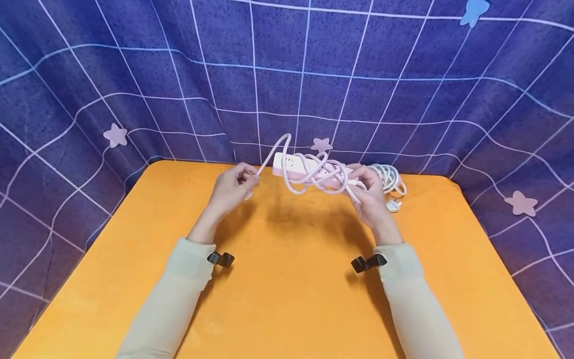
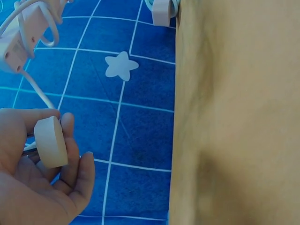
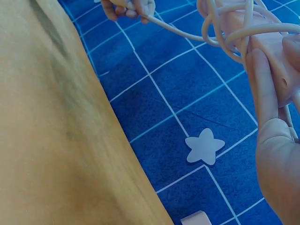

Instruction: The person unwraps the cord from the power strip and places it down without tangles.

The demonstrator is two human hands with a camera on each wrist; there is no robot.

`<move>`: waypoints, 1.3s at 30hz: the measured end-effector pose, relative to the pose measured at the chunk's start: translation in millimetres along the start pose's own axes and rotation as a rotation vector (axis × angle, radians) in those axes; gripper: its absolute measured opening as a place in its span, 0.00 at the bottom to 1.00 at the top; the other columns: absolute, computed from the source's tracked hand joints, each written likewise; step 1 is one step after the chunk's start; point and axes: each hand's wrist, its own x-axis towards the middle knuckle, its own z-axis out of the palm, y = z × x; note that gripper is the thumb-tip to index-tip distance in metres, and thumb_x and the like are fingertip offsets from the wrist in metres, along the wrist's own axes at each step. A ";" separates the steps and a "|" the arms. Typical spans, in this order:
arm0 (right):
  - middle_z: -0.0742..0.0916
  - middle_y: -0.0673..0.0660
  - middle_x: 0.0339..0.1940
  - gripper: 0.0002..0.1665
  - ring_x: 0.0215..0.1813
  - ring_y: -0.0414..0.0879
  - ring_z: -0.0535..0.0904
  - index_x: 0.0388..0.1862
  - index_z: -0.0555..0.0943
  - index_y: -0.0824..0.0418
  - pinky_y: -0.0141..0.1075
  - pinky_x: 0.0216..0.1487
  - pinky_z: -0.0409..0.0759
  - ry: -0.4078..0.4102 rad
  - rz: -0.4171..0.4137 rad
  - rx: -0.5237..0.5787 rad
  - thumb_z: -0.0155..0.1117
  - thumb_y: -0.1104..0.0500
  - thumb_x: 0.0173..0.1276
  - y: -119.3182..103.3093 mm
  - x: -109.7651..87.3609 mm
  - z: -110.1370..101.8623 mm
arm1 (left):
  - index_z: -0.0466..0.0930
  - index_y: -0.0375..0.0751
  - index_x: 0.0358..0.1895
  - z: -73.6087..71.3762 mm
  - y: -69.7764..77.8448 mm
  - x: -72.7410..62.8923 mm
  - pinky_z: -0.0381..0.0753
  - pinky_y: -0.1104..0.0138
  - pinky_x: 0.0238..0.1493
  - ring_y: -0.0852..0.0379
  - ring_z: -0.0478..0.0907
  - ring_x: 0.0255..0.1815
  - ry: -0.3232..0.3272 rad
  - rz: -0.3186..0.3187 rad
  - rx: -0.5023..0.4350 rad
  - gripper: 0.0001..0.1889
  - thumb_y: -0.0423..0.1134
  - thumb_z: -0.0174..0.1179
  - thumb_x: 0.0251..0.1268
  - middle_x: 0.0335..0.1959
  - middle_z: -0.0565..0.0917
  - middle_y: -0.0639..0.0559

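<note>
A pale pink-and-white power strip is held up above the far part of the table, with its own pink cord looped loosely round it. My right hand grips the strip's right end, fingers along its underside in the right wrist view. My left hand, off to the left, holds the free end of the cord. In the left wrist view a pale round-edged plug sits between the thumb and fingers, its metal prongs partly hidden by the palm. From there a single stretch of cord runs up to the strip.
Behind my right hand, a coiled white cable lies on the orange-covered table, its white plug just in front. A blue gridded curtain with star shapes hangs behind and on both sides.
</note>
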 end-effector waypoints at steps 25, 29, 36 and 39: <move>0.81 0.55 0.55 0.20 0.52 0.45 0.83 0.38 0.83 0.59 0.34 0.49 0.88 0.004 0.038 -0.052 0.58 0.82 0.65 -1.1 0.7 -5.5 | 0.86 0.43 0.48 -15.2 5.8 1.5 0.73 0.71 0.25 0.60 0.80 0.23 0.137 0.065 0.033 0.08 0.43 0.66 0.76 0.32 0.88 0.51; 0.81 0.55 0.55 0.20 0.52 0.45 0.83 0.37 0.83 0.59 0.34 0.48 0.88 0.010 0.045 -0.062 0.57 0.82 0.65 -2.4 1.2 -5.8 | 0.87 0.43 0.48 -18.0 7.5 0.8 0.74 0.70 0.25 0.60 0.80 0.23 0.157 0.081 0.055 0.09 0.43 0.66 0.75 0.32 0.88 0.51; 0.81 0.56 0.56 0.21 0.57 0.46 0.82 0.38 0.83 0.60 0.33 0.48 0.88 -0.005 0.049 -0.073 0.55 0.83 0.65 -2.9 1.9 -7.3 | 0.90 0.43 0.51 -23.1 9.2 2.7 0.73 0.72 0.27 0.61 0.78 0.25 0.197 0.105 0.080 0.09 0.41 0.67 0.75 0.33 0.87 0.49; 0.81 0.56 0.55 0.22 0.57 0.46 0.82 0.37 0.83 0.59 0.33 0.48 0.88 -0.006 0.060 -0.081 0.54 0.84 0.65 -2.7 2.0 -6.9 | 0.90 0.42 0.51 -24.4 11.3 2.4 0.73 0.73 0.26 0.61 0.78 0.25 0.208 0.119 0.069 0.10 0.41 0.67 0.76 0.32 0.87 0.48</move>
